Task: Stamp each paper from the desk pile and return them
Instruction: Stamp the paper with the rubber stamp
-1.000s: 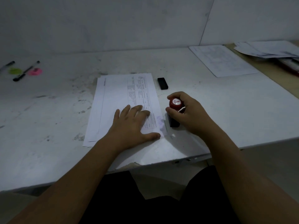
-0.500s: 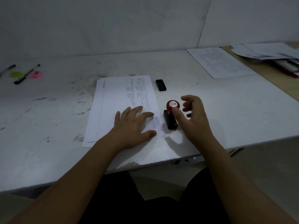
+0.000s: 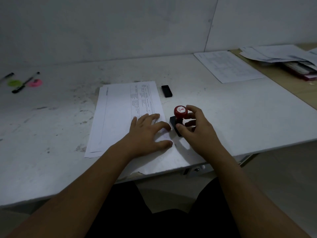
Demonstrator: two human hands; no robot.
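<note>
A stack of printed papers (image 3: 120, 115) lies on the white desk (image 3: 223, 121) in front of me. My left hand (image 3: 147, 133) rests flat on the stack's near right corner, fingers spread. Just right of the stack, the stamp (image 3: 179, 117), with a red knob and black base, stands upright on the desk. My right hand (image 3: 197, 129) curves loosely around it with fingers apart; the index fingertip is at the knob and the thumb at the base. A single printed sheet (image 3: 228, 66) lies at the back right.
A small black block (image 3: 166, 91) lies beyond the stamp. Black pens (image 3: 25, 82) and green and pink round stickers (image 3: 35, 82) lie at the far left. A messy pile of papers and folders (image 3: 283, 57) sits on the wooden surface at far right. The desk's front edge is near my lap.
A second ago my right hand gripped the stamp; it set the stamp down beside the stack and loosened its fingers. My left hand stayed flat on the papers.
</note>
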